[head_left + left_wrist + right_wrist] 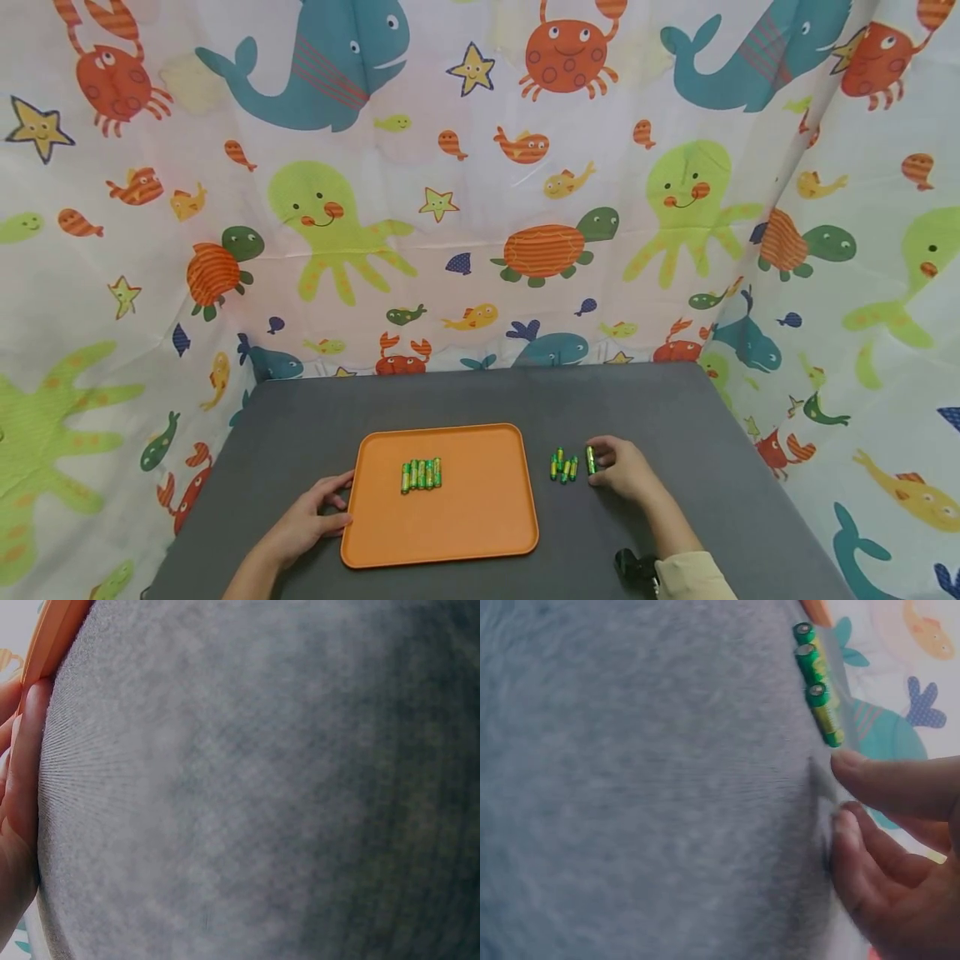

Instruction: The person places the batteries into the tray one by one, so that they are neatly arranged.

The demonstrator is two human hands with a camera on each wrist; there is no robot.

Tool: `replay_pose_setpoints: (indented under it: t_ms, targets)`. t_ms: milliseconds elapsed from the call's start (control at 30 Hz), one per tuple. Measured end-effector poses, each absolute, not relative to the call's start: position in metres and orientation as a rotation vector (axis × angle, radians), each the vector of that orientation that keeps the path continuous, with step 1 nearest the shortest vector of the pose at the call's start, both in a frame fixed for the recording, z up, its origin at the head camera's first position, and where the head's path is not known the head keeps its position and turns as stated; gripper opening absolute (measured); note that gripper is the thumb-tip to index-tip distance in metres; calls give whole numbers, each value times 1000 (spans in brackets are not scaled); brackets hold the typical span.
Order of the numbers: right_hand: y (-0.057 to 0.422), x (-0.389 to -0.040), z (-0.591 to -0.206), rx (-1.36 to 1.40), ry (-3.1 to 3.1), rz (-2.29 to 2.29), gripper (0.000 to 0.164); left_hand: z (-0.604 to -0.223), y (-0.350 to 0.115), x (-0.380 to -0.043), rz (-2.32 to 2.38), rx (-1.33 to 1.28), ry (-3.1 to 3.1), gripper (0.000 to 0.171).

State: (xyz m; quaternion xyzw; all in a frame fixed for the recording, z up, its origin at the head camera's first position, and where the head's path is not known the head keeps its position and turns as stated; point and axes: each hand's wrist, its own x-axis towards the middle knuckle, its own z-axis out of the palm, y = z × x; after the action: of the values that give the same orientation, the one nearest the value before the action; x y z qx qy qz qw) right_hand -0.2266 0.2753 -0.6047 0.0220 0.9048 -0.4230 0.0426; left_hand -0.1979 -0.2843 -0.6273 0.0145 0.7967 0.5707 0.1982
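An orange tray (442, 533) lies on the grey table. Just left of its middle, several green batteries (422, 475) are lined up side by side. My left hand (311, 517) touches the tray's left edge, thumb and fingers spread along its side; the left wrist view shows the thumb (34, 727) against the orange rim. Right of the tray, my right hand (626, 471) holds a single green battery (591, 460) by its ends, between thumb and finger. The right wrist view shows thumb and finger but hides that battery.
Between tray and right hand lies a loose cluster of batteries (565, 468), some also visible in the right wrist view. A black object (633, 567) sits beside the right sleeve (693, 575). A sea-animal curtain (465, 183) rises behind and beside the table (450, 404).
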Motion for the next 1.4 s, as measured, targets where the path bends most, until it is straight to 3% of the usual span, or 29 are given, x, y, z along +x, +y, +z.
replay_pose_setpoints:
  t_ms: [300, 767, 1400]
  targets:
    - [267, -225, -586, 62, 2709, -1476, 60, -629, -285, -198, 1604, 56, 2215, 83]
    - [204, -230, -546, 10, 2653, -1611, 56, -626, -283, -196, 1597, 73, 2220, 81]
    - [124, -237, -541, -297, 2571, -1532, 56, -624, -282, -199, 1592, 20, 2229, 81]
